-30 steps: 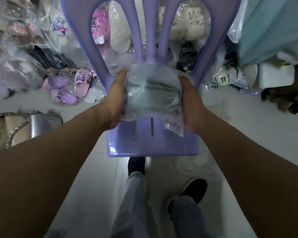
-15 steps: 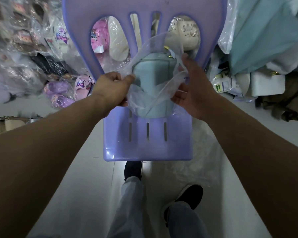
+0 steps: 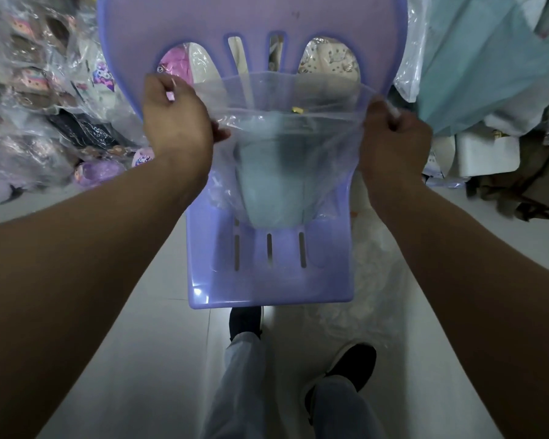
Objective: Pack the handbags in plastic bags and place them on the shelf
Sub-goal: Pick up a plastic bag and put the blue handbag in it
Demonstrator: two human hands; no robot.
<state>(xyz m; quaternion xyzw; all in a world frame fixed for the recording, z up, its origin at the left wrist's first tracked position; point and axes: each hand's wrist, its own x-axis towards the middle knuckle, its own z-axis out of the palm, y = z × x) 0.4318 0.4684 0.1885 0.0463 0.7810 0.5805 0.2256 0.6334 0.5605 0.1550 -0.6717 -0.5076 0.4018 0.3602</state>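
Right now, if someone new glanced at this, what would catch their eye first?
First, the clear plastic bag stretched wide in the centre, its upper corners gripped by the left hand and right hand, with a pale blue handbag inside it. Right behind and beneath it is a lilac plastic chair, the bag's bottom over its seat. To the left, a heap of plastic-wrapped goods is piled up from the floor.

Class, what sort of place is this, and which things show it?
Probably a stockroom or shop's back room: plastic-wrapped slippers heaped on the floor, wrapped goods piled at the right, and a handbag inside a clear plastic bag over a purple chair.
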